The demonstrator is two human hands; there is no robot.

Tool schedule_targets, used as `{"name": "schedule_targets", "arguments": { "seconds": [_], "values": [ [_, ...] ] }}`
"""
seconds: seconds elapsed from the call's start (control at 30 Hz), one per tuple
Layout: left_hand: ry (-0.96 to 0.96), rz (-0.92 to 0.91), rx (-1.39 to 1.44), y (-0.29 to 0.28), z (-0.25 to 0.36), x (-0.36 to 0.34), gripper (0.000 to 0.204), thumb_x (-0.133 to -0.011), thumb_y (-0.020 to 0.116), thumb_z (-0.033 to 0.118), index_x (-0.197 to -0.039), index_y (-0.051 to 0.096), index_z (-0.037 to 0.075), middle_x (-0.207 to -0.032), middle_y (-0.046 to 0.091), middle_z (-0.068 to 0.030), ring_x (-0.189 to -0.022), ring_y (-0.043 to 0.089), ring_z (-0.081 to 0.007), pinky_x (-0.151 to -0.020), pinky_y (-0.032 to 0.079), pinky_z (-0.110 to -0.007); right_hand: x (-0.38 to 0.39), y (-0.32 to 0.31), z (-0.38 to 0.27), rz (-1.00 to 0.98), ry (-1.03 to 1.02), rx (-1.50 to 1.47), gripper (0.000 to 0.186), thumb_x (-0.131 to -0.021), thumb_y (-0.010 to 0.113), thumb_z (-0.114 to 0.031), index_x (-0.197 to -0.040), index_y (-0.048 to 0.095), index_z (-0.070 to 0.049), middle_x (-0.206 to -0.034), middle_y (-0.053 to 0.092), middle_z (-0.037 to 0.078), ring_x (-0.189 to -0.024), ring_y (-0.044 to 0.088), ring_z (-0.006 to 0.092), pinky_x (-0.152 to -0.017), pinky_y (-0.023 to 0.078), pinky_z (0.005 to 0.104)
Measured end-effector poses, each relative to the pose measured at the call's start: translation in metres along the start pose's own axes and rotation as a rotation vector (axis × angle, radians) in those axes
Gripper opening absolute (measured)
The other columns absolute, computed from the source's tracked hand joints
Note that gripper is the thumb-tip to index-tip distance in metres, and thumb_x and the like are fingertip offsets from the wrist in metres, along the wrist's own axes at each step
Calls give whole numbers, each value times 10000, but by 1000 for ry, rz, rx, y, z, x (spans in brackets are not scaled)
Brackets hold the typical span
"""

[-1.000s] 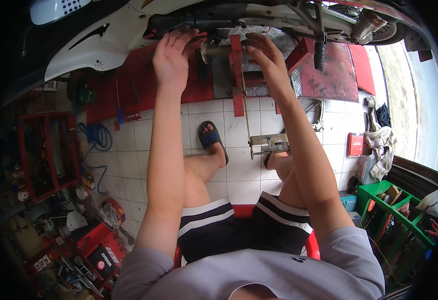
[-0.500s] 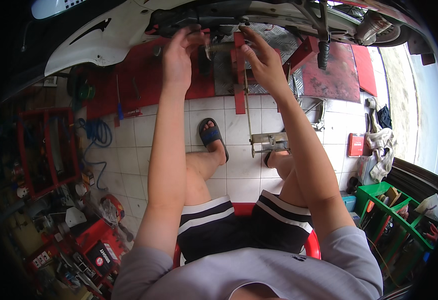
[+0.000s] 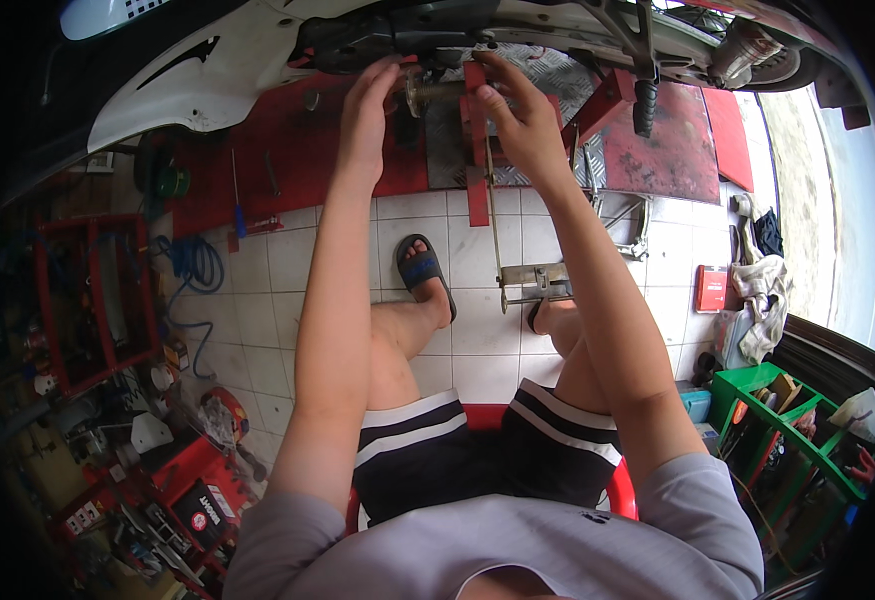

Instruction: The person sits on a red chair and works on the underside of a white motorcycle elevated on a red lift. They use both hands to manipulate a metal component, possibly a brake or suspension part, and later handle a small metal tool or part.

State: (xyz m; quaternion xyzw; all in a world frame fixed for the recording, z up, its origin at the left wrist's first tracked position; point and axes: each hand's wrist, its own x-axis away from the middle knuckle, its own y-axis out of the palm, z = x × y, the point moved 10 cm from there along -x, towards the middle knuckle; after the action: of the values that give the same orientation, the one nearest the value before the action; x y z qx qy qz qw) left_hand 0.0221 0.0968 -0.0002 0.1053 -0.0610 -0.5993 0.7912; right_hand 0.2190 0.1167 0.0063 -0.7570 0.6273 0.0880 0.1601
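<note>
My left hand [image 3: 366,120] is beside a round metal disc [image 3: 414,95] on a threaded shaft [image 3: 443,92], fingers extended and slightly bent; whether they touch it I cannot tell. My right hand [image 3: 523,120] has thumb and fingers round the top of a red steel bracket [image 3: 477,195], fingertips partly hidden. Behind both hands runs the dark underside of a motorbike [image 3: 348,45] with white panels [image 3: 188,80]. A thin rod [image 3: 494,230] drops from the bracket to a metal pedal plate [image 3: 533,278] near my right foot.
A red platform [image 3: 658,155] carries a screwdriver [image 3: 240,215]. A blue hose [image 3: 198,270] lies on white tiles. Red tool racks [image 3: 93,330] and cluttered tools stand left. A green crate [image 3: 758,380], red case [image 3: 712,288] and rags [image 3: 763,300] are right. I sit on a red seat [image 3: 623,490].
My left hand has moved rightward toward the disc, its fingers less spread and turned inward. My right hand has shifted slightly up and left, closing round the top of the red bracket.
</note>
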Motion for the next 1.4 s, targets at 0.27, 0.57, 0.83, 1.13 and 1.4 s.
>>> {"name": "schedule_targets", "arguments": {
  "seconds": [0.27,0.57,0.83,1.13,1.4],
  "values": [
    [25,29,53,-5,4,0,338,-982,440,238,-1157,564,-24,-1036,658,-107,-1099,576,-220,-941,395,-341,1,2,-4,-4,0,-14,399,-914,618,-202,-1295,558,-102,-1118,671,130,-982,663,231,-814,517,321],
    [124,22,-77,2,13,0,336,-981,448,248,-1202,589,38,-1195,635,-79,-1118,551,-160,-942,387,-315,3,2,-4,-77,60,26,412,-966,568,-194,-1355,505,-73,-1215,629,99,-1095,603,177,-924,471,309],
    [25,-51,431,3,12,-4,372,-988,405,274,-1147,561,-25,-978,644,-95,-1063,570,-208,-934,399,-337,2,-1,-3,-75,70,58,396,-967,567,-191,-1345,518,-85,-1207,635,100,-1097,609,184,-925,471,313],
    [8,-47,308,4,11,-2,376,-981,394,293,-1185,572,32,-1184,635,-134,-1072,579,-215,-966,379,-352,2,0,-4,-80,65,38,405,-966,572,-206,-1347,514,-84,-1199,639,104,-1087,614,192,-927,465,317],
    [21,-115,371,6,14,-1,403,-977,392,316,-1192,571,26,-1133,656,-142,-1043,594,-203,-959,373,-342,1,-2,-5,-23,15,-5,387,-925,616,-217,-1291,562,-105,-1083,682,98,-943,656,177,-778,515,299]
  ]
}}
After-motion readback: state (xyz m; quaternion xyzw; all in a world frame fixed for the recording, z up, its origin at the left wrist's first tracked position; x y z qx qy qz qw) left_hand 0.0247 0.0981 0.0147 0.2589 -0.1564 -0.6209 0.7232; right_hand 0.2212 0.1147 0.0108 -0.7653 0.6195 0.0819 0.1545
